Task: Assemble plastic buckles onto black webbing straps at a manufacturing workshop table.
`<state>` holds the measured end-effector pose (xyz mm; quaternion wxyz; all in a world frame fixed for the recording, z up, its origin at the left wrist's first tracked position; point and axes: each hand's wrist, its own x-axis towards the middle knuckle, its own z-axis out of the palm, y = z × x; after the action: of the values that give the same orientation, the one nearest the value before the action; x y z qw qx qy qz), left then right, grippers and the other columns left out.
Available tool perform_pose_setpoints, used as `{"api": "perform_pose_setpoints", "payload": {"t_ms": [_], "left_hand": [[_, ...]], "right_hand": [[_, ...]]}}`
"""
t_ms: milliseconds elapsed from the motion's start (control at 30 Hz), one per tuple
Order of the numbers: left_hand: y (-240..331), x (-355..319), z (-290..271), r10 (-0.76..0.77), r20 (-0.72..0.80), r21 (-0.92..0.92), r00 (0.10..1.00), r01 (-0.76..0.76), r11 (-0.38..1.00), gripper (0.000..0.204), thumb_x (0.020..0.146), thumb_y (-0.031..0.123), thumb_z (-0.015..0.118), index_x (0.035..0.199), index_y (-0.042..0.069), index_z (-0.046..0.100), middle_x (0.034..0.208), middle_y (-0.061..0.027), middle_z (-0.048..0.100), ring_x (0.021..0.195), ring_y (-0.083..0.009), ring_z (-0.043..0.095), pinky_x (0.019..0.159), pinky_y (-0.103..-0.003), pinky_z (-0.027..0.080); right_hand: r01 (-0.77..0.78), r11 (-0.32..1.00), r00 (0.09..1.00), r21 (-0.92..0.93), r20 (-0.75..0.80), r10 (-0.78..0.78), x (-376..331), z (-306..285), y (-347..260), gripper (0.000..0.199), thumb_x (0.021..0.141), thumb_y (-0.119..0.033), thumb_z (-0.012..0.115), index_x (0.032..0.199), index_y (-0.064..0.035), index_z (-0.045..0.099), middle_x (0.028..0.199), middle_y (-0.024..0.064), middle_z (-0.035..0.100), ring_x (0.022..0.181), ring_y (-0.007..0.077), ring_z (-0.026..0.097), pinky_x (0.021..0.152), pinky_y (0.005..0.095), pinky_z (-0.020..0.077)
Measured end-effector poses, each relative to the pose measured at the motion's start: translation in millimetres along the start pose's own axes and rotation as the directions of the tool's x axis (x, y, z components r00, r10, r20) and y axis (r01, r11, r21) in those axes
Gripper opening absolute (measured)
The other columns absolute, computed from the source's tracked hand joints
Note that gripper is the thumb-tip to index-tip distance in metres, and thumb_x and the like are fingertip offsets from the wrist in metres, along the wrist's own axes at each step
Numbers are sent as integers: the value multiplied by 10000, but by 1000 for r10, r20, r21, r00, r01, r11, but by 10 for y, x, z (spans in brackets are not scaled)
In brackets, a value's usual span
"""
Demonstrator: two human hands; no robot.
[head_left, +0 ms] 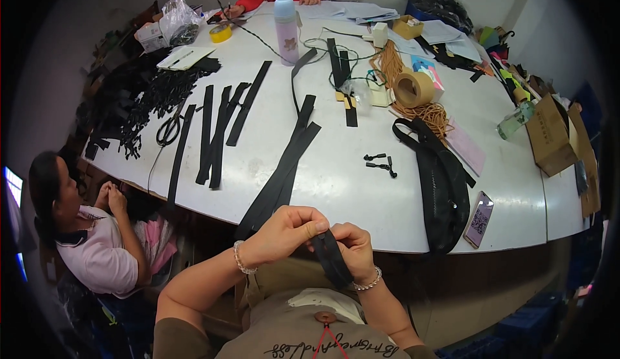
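You held the black strip (332, 261) in the lower centre of the frame, just off the near edge of the counter (349, 194) and in front of your body. Your left hand (284, 234) was nearly closed, thumb pressed down on the strip's upper end; your right hand (355, 249) was curled, its fingers gathered on the strip near that same end, though their tips were partly hidden, so how tightly they gripped could not be told. The strip looked light and soft, likely to bend freely and sag wherever nothing held it up; it did not seem fragile, and its smooth face might have slid a little under a loose thumb. The best hold seemed to be a flat pinch at the end, with a second pinch on the edge close by to stop it twisting. Its long axis ran from the upper end between your hands down and slightly right, the lower end pointing toward your right wrist. Crossed black strips (282, 170) lay beyond your left hand, and a black bag (442, 188) lay farther right, beside a phone (479, 220).
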<state>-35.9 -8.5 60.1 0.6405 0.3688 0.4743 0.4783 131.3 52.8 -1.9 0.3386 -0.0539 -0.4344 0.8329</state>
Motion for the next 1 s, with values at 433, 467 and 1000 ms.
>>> {"api": "perform_pose_setpoints", "payload": {"t_ms": [433, 467, 1000], "left_hand": [[10, 71, -103, -82, -43, -8, 996, 82, 997, 205, 942, 195, 547, 904, 8, 620, 760, 10, 600, 665, -58, 539, 633, -202, 463], [6, 79, -103, -81, -42, -8, 996, 80, 997, 205, 942, 195, 547, 904, 8, 620, 760, 10, 600, 665, -58, 539, 633, -202, 463], [-188, 12, 113, -18, -101, -138, 995, 4, 990, 204, 869, 110, 625, 1023, -12, 679, 762, 2, 622, 667, -41, 515, 613, -181, 427]], "right_hand": [[-42, 980, 997, -197, -74, 28, -160, -14, 2, 75, 905, -50, 583, 931, 17, 605, 837, 59, 642, 722, 83, 586, 644, 215, 487], [-37, 993, 991, -110, -133, 23, -141, -1, 9, 78, 911, -58, 576, 936, 13, 598, 838, 70, 644, 721, 93, 600, 634, 217, 500], [-8, 993, 985, -118, -172, -12, -170, -61, 110, 115, 929, -89, 548, 967, 19, 559, 878, 160, 654, 733, 164, 650, 619, 253, 549]]}}
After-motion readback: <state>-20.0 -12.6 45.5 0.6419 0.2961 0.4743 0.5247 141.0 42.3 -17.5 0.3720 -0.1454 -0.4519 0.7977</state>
